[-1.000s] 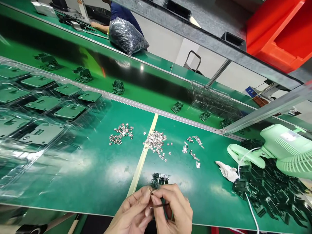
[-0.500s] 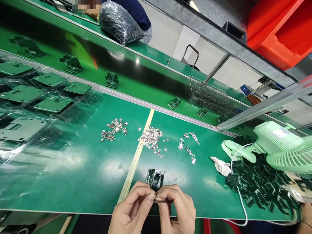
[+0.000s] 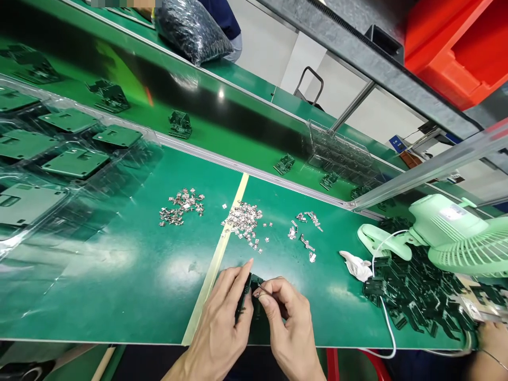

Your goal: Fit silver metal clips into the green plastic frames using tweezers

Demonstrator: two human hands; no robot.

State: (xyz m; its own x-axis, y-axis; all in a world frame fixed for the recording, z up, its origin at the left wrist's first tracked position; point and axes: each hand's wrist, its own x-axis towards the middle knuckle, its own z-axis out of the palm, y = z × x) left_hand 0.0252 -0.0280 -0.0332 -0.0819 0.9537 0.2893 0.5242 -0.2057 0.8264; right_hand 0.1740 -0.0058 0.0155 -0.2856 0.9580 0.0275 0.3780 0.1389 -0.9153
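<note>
Near the table's front edge, a black plastic part (image 3: 257, 277) stands between my hands, mostly covered by them. My left hand (image 3: 222, 323) grips it from the left side, fingers along its outer face. Close against the part, my right hand (image 3: 291, 315) pinches a small metal piece (image 3: 257, 292) between thumb and forefinger; its exact shape is hidden. Beyond my hands lies a pile of small silvery metal pieces (image 3: 244, 218), partly over a yellow tape strip (image 3: 203, 304). Another cluster of metal pieces (image 3: 181, 207) is further left, and several longer metal strips (image 3: 306, 242) lie to the right.
Clear plastic trays with green panels (image 3: 75, 162) fill the left. A pale green fan (image 3: 448, 222) stands at right beside a heap of black parts (image 3: 420, 301), a white cloth (image 3: 357, 266) and a cable. Behind a metal rail, black parts (image 3: 180, 125) sit on a green belt. Another person's hand (image 3: 492, 338) shows at lower right.
My left hand has let go of the small piece pinched between both hands and taken hold of the black plastic part. My right hand keeps its pinch, now against that part. The view has shifted slightly.
</note>
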